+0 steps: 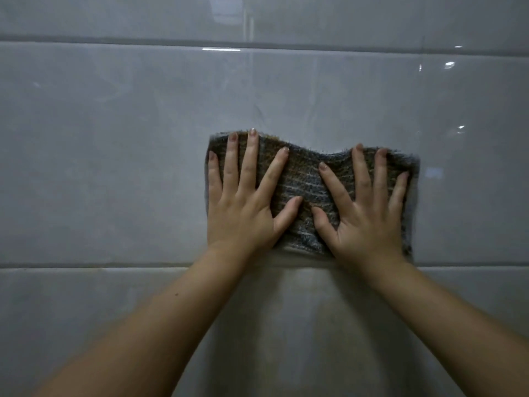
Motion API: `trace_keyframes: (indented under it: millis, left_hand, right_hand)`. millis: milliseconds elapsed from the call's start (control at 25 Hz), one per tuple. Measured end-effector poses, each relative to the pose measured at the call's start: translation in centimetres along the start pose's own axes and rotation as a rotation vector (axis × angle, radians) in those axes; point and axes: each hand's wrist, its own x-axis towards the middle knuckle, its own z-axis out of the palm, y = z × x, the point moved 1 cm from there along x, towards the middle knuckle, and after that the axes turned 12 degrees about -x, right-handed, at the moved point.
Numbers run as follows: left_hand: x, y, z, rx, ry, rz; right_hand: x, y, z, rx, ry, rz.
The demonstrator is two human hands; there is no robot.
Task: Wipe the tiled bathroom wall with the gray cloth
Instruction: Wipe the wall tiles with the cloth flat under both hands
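Note:
A gray striped cloth (307, 179) lies spread flat against the glossy gray tiled wall (114, 156), right of the view's centre. My left hand (246, 207) presses on the cloth's left half with straight, spread fingers. My right hand (366, 213) presses on its right half the same way. The two thumbs point toward each other near the cloth's middle. The cloth's lower edge sits just above a horizontal grout line (86, 265). Both forearms reach up from the bottom of the view.
Large horizontal tiles fill the whole view. A second grout line (114, 41) runs across near the top. Light reflections (449, 64) glint on the tile at the upper right.

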Motion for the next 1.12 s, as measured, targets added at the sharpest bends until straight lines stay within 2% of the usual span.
trace_keyframes:
  millis: [120, 240, 520, 840, 1120]
  left_hand:
    - [-2.9, 2.4, 0.7, -0.033, -0.017, 0.043]
    - [-4.8, 4.2, 1.0, -0.028, -0.042, 0.058]
    - [2.0, 5.9, 2.4, -0.013, 0.03, -0.035]
    - [-5.8, 8.6, 2.7, -0.001, -0.016, 0.03]
    - [-7.9, 8.4, 2.6, 0.051, -0.025, 0.004]
  right_hand:
    - [-3.7, 1.0, 0.1, 0.008, -0.009, 0.021]
    - [-5.9, 2.0, 0.1, 0.005, -0.033, -0.047]
    - [0.3, 6.5, 1.1, 0.023, -0.018, -0.016]
    - [-8.7, 6.1, 1.3, 0.054, 0.015, -0.035]
    - [-9.7, 4.2, 0.9, 0.053, -0.015, -0.005]
